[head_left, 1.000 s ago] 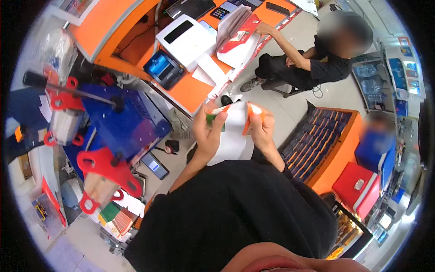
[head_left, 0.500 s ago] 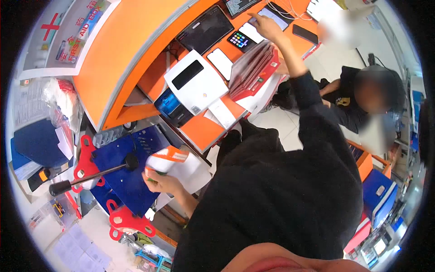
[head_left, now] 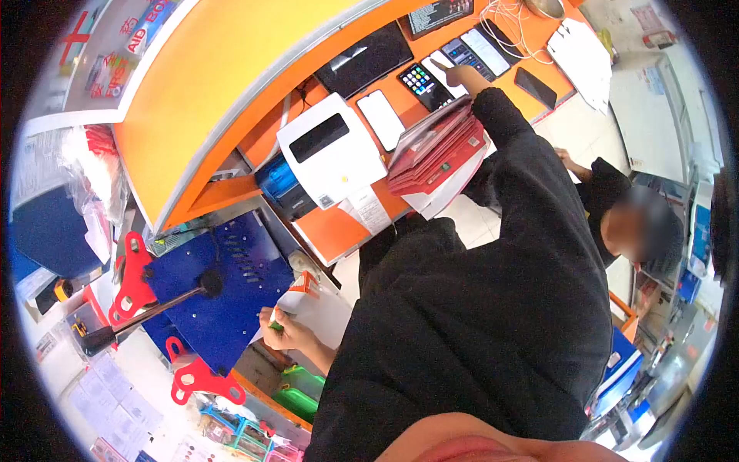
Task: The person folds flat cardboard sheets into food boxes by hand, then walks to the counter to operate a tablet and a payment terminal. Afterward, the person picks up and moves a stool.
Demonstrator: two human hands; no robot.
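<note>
My left hand (head_left: 283, 331) is closed around a white paper with orange print (head_left: 304, 289) and a small green thing (head_left: 276, 326); the fingers hide part of both. A blue metal plate with a black-knobbed lever (head_left: 150, 314) stands to its left. My right hand (head_left: 468, 78) reaches over the desk, holding nothing, with the index finger stretched out at a phone with a white screen (head_left: 450, 83). Whether the fingertip touches it I cannot tell. Beside it lie a phone showing app icons (head_left: 419, 83) and further phones (head_left: 485, 52). A red accordion folder (head_left: 439, 158) is below the hand.
A white label printer (head_left: 331, 146) stands on the orange desk (head_left: 327, 231), near a black tablet-like screen (head_left: 366, 60). A dark phone (head_left: 536, 87) and a white cable (head_left: 512, 27) lie farther right. Another person (head_left: 608, 189) is at the right. Green bins (head_left: 300, 393) sit below.
My right hand has drawn back from the far phone towards the nearer white-screened one. The paper in my left hand has turned and shows less of its face. The view has shifted.
</note>
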